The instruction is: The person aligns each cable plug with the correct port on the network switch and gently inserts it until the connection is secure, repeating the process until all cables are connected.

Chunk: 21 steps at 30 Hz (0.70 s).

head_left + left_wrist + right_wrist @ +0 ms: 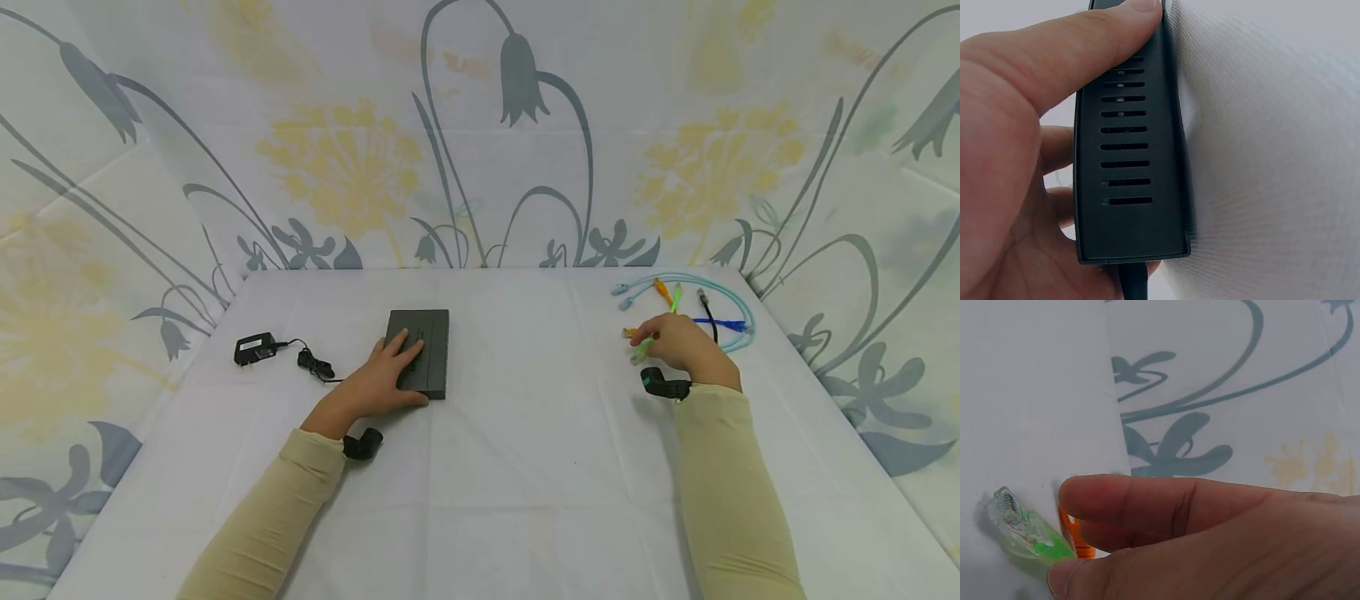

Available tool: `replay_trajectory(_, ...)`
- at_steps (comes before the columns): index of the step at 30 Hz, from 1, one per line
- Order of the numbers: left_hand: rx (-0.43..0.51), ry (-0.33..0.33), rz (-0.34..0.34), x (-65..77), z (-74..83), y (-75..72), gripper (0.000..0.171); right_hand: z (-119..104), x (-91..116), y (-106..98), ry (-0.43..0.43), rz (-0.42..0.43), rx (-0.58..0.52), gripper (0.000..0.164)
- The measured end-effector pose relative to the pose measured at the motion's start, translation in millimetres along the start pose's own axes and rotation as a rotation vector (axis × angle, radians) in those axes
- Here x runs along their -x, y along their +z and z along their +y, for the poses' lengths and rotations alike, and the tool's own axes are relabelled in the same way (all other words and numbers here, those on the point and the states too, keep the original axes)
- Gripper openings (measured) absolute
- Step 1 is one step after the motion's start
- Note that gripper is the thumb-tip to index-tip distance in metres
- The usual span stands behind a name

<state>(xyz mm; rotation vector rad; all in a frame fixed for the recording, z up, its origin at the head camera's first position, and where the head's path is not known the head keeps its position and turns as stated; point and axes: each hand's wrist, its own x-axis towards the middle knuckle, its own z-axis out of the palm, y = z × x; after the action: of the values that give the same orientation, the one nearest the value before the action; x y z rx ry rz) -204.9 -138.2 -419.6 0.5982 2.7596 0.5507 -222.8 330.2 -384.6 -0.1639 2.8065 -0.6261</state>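
My left hand (386, 379) rests spread over a black network switch (435, 354) lying flat on the table. In the left wrist view its thumb lies along the slotted side of the switch, and a black power plug (1134, 281) enters one end. At the right my right hand (686, 343) reaches down over a short green network cable (677, 297). The right wrist view shows the green cable's clear plug (1019, 522) beside the thumb tip, with an orange plug (1082, 540) behind, in the gap between thumb and straight index finger. No firm pinch shows.
A black power adapter (255, 348) with a bundled cord (315, 365) lies left of the switch. Around the right hand are a coiled light-blue cable (712, 283), a blue cable (723, 324), a black one (708, 312) and an orange one (662, 290). Patterned cloth surrounds the white table (525, 467).
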Motion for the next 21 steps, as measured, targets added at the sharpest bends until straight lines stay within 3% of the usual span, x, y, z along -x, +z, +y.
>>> replay_trajectory(14,0.01,0.001,0.003,1.0,0.6,0.1,0.093,10,-9,9,0.03,-0.011,0.039,0.046)
replay_trajectory(21,0.012,-0.001,-0.002,1.3,1.3,-1.6,0.093,12,-11,10,0.04,-0.015,0.022,0.035)
